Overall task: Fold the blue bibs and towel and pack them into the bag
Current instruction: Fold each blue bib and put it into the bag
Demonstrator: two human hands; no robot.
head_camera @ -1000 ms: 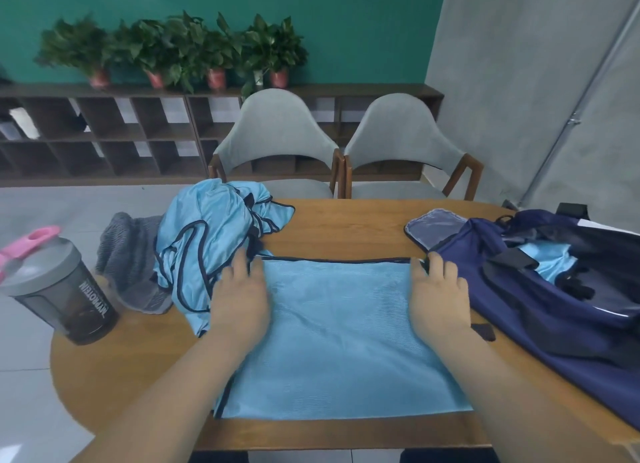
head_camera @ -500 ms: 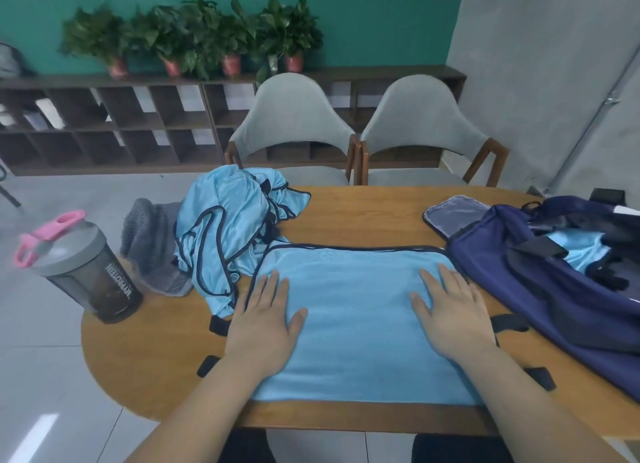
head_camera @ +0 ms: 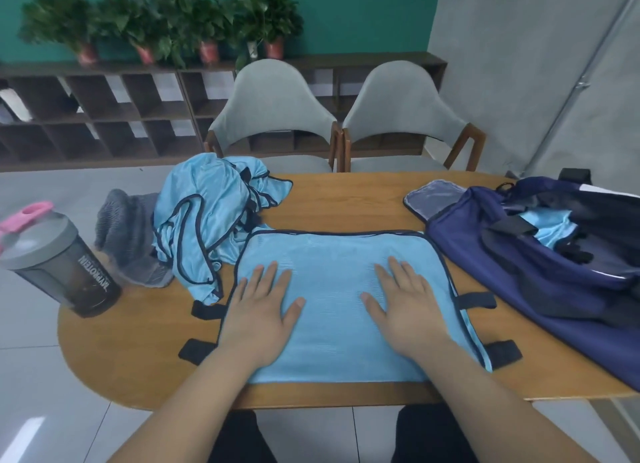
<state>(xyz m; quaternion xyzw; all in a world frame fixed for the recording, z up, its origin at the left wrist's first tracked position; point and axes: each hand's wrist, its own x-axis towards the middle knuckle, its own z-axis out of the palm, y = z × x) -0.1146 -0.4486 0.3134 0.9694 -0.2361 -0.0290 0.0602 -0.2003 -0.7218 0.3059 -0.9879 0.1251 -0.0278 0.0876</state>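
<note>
A flat, light-blue mesh bib edged in dark navy piping lies spread at the near middle of the rounded, warm-brown wooden surface. Black strap tabs stick out from both of its sides. The left hand and the right hand rest palm-down on it, fingers straight and slightly spread, holding nothing.

Just left of it, touching its far corner, sits a crumpled heap of glossy light-blue bibs with navy trim. It leans against a bunched grey ribbed towel. To the right, a soft navy fabric bag lies open, with a fold of light-blue cloth showing inside and a grey mesh flap laid back on the wood.

At the left edge stands a dark translucent shaker bottle with a grey lid and pink loop. Beyond the surface are two grey upholstered chairs with wooden frames, a low dark cubby shelf topped with potted green plants, a teal wall, a grey textured wall, and a pale glossy tiled floor.
</note>
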